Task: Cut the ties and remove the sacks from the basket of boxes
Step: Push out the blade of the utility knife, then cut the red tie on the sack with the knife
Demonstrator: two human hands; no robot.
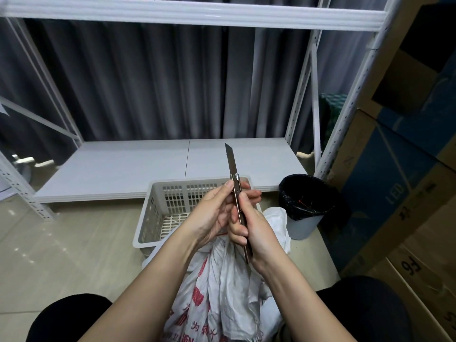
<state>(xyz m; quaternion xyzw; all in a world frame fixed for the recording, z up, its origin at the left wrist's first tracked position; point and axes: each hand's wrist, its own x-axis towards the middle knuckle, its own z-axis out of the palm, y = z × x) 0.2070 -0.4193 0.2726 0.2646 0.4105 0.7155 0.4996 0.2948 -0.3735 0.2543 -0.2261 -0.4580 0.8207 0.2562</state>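
My right hand (256, 233) curls round the slim metal utility knife (237, 201) at centre frame, blade up; my left hand (214, 213) pinches its handle near the blade; directly below my fingers (228, 187) lies a crumpled white woven sack (222, 287) with red print; behind it, the slotted plastic basket (172, 201); a black-lined bin (306, 203) sits right.

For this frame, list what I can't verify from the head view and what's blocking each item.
- Near half of the basket floor: hidden by both hands and the sack, so any boxes are unconfirmed.
- The tie on the sack: only a red sliver shows below the left hand.
- Knife handle: mostly wrapped by the right hand.
- Bin contents: too dark, tiny red specks only.
- Sack print: cut off by the bottom edge.
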